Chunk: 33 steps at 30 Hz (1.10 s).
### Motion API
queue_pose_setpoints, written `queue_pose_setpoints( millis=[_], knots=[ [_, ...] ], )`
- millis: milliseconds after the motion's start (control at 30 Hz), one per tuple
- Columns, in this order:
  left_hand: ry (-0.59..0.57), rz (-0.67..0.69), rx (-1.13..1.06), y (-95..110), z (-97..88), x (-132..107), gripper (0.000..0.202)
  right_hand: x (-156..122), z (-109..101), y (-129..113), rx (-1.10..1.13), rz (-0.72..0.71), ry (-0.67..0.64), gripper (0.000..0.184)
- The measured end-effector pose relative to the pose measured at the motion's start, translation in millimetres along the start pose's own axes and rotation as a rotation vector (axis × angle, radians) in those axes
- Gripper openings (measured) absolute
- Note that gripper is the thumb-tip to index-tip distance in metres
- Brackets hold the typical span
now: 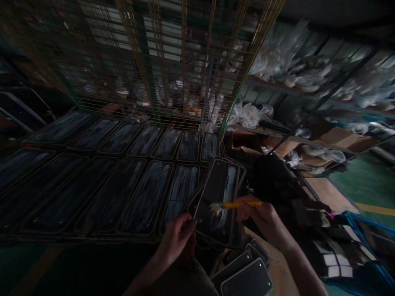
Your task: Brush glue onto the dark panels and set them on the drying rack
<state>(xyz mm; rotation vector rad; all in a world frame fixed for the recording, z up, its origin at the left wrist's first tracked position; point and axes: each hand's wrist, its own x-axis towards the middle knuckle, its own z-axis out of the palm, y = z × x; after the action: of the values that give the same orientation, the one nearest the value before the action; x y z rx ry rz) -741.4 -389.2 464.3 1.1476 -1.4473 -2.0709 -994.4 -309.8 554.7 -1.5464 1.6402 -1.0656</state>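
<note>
My right hand (254,211) is closed around the yellow handle of a paintbrush (236,204). Its pale bristles are over the face of a dark rectangular panel (212,189) with rounded corners. White streaks run down the right part of that panel. My left hand (182,232) pinches the panel's lower left edge between thumb and fingers. The panel lies tilted on at least one similar panel. To the left, rows of like panels (146,197) lie flat, many with whitish brush streaks.
Several bare dark panels (247,279) are piled below my right forearm. A wire mesh wall (173,61) rises behind the rows. Shelves with plastic bags (249,115) and cardboard boxes (342,135) stand at right. Bundled dark items (336,263) lie by a blue frame (379,234).
</note>
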Motion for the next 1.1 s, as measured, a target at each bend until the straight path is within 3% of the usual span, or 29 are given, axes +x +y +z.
queue_pose_setpoints(
  millis=[133,267,433,567,833,967,1100],
  knots=[
    [-0.019,0.022,0.010,-2,-3.0,1,0.041,52,-15,34,-0.038,-0.044,0.208,0.034],
    [-0.007,0.017,0.006,-4,-4.0,1,0.039,85,-22,44,-0.184,-0.113,0.343,0.034],
    [-0.007,0.011,0.001,-3,-3.1,0,0.038,103,-11,47,-0.428,-0.182,0.317,0.031],
    [-0.001,0.005,0.001,-1,-3.4,-2,0.036,82,8,41,-0.437,-0.182,0.137,0.028],
    [-0.033,0.007,-0.056,1,-5.6,-2,0.038,-16,29,1,-0.108,-0.024,-0.140,0.025],
    [-0.049,0.001,-0.061,1,-5.9,-3,0.039,-38,34,0,0.108,0.057,-0.160,0.023],
    [-0.056,0.023,-0.021,0,-7.0,-4,0.039,-21,29,16,0.283,0.086,-0.023,0.022]
  ],
)
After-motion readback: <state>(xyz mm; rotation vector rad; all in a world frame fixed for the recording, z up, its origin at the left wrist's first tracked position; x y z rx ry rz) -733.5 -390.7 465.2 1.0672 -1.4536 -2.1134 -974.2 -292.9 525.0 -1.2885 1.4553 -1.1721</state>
